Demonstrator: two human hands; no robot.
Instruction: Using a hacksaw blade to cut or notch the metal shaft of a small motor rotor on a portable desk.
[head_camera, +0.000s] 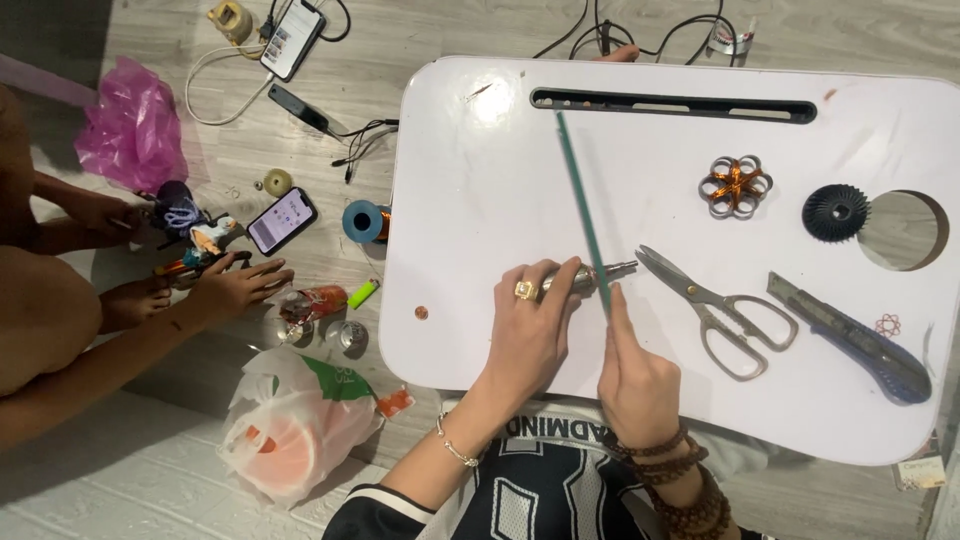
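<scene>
While our left hand (530, 325) curls over a small metal cylinder (590, 278), pinning it against the white surface (480, 200), our right hand (632, 375) pinches the near end of a long green stick (582, 210) between thumb and fingers. That stick runs away from us, up across the surface toward the long slot (672, 104) at its far edge, and it crosses the cylinder just beside our left fingertips. Close to the right of our right hand lie the scissors (715, 305), blades shut and pointing at the cylinder's tip. Further right we see a utility knife (850, 340), and beyond the scissors a copper-wire flower (736, 186) and a black ridged disc (836, 212) next to a round hole (905, 230). Well to the left of our left hand, off the surface, another person's hand (235, 285) rests on the floor near a phone (281, 221), a green lighter (363, 294) and a plastic bag (295, 425).
</scene>
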